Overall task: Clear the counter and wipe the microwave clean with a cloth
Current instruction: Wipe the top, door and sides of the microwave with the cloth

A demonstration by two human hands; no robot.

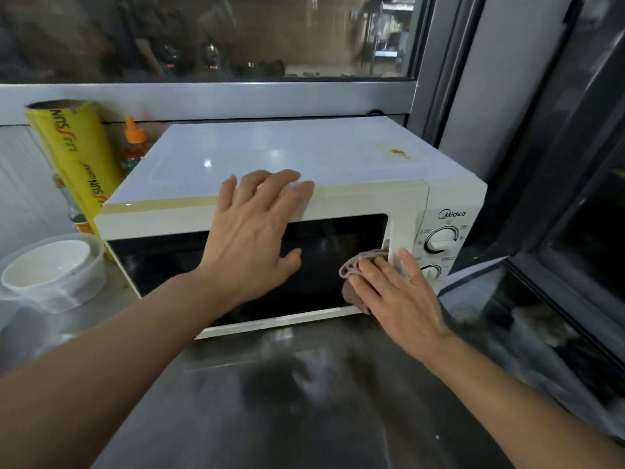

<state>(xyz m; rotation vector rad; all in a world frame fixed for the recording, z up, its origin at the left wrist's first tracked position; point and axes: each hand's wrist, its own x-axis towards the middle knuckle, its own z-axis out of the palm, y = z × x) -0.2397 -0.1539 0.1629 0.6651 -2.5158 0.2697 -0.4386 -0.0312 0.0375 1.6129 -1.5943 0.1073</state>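
Observation:
A white microwave (304, 154) with a dark glass door stands on a steel counter (304, 384) below a window. My left hand (250, 231) lies flat over the top front edge of the microwave, fingers spread, thumb hanging over the door glass. My right hand (395, 292) presses a brownish cloth (355, 265) with straight fingers against the right end of the door, beside the control panel with two dials (439, 242). Most of the cloth is hidden under that hand.
A yellow roll of cling wrap (77, 154) leans left of the microwave, with an orange-capped sauce bottle (133, 143) behind it. A clear plastic container holding a white bowl (50, 265) sits at the left. A dark window frame (507, 130) rises close on the right.

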